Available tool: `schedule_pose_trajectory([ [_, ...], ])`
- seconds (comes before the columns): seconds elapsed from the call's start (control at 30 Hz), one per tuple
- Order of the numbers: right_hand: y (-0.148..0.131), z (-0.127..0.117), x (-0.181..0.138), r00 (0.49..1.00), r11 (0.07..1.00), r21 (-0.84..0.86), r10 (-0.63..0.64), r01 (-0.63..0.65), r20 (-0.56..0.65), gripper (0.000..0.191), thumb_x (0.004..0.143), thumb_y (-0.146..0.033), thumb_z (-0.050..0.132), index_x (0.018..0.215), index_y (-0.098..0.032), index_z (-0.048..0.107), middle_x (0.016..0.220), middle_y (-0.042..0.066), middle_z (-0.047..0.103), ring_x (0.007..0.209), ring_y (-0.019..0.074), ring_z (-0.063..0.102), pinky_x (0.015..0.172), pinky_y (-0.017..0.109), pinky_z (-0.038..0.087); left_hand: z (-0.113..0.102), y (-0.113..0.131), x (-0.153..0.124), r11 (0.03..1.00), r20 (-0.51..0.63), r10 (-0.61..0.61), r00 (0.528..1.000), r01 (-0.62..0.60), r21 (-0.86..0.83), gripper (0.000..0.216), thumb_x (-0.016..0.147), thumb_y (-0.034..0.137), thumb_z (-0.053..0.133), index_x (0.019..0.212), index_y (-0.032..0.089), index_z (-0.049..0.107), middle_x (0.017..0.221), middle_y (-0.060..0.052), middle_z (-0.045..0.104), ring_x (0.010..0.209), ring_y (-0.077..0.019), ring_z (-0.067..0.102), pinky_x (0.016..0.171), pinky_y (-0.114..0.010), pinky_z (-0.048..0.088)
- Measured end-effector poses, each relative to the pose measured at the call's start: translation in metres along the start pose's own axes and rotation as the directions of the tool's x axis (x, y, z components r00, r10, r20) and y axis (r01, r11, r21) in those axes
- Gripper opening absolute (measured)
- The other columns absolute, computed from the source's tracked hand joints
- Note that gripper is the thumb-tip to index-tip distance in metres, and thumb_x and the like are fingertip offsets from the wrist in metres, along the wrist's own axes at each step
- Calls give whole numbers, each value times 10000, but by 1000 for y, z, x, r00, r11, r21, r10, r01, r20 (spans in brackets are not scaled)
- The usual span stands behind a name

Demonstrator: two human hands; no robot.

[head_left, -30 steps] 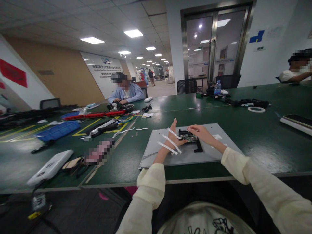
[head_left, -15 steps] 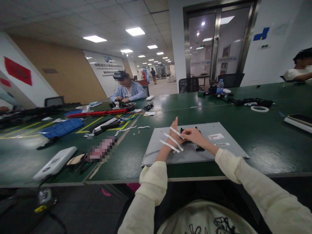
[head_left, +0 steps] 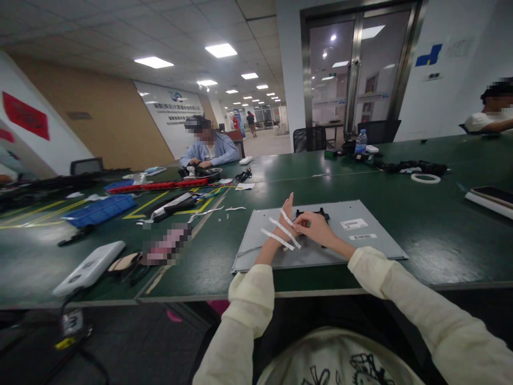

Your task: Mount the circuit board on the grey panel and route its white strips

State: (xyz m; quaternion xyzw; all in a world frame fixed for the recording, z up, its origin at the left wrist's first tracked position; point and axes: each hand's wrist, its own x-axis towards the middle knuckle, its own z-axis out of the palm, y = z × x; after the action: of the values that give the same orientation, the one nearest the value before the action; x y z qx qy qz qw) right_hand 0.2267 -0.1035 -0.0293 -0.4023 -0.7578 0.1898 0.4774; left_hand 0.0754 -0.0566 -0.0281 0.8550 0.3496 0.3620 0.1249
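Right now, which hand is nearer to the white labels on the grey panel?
The right. The right hand is just left of the white labels; the left hand is farther left, on the right hand's other side.

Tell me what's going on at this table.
A person has both bare hands over a grey panel on the green table. White strips lie across the left hand, and the right hand has its fingertips drawn together close to the uppermost strip; whether they grip it is unclear. A black part lies on the panel, partly hidden behind the right hand. Another person is across the table.
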Motion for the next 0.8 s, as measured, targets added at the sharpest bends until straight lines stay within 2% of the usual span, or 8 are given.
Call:
schedule_pose_trajectory([
  [0.13, 2, 1, -1, 1000, 1000, -7, -26, 26, -3, 99, 810, -250, 623, 775, -178, 681, 794, 29, 624, 720, 137, 563, 671, 258, 417, 0, 0, 0, 999, -1, 49, 999, -49, 8, 984, 693, 361, 585, 1510, 226, 53, 1542, -94, 244, 1452, -270, 143, 1187, -482, 168],
  [0.3, 2, 2, -1, 998, 998, -32, -48, 47, -30, 71, 811, -239, 622, 784, -194, 669, 810, 26, 616, 743, 143, 563, 692, 266, 425, -3, 3, 0, 1000, 27, 4, 1000, -4, 5, 1010, 671, 342, 596, 1509, 294, 34, 1538, -55, 265, 1453, -275, 139, 1183, -502, 170],
  [0.43, 3, 3, -1, 998, 997, -57, -50, 48, -47, 40, 787, -218, 634, 812, -190, 645, 831, 25, 614, 759, 148, 565, 719, 273, 433, 1, -6, 0, 998, -4, 61, 998, -61, 24, 1064, 669, 324, 600, 1513, 264, -45, 1573, -73, 151, 1454, -275, 127, 1185, -482, 168],
  [0.53, 5, 3, 0, 998, 999, -34, -35, 34, -44, 101, 771, -228, 648, 863, -189, 630, 855, 23, 626, 765, 146, 572, 737, 274, 439, 4, -13, -1, 994, 9, 91, 996, -91, 52, 1087, 673, 316, 594, 1507, 241, -97, 1586, -91, 69, 1457, -276, 108, 1182, -481, 165],
  [0.8, 6, 2, 1, 1000, 1000, 26, 18, -18, 0, 159, 765, -276, 645, 888, -186, 599, 821, 17, 633, 740, 140, 580, 692, 261, 438, 1, -8, -3, 993, 33, 116, 993, -117, 34, 1102, 675, 291, 627, 1505, 226, -94, 1589, -105, 37, 1454, -300, 93, 1177, -497, 163],
])
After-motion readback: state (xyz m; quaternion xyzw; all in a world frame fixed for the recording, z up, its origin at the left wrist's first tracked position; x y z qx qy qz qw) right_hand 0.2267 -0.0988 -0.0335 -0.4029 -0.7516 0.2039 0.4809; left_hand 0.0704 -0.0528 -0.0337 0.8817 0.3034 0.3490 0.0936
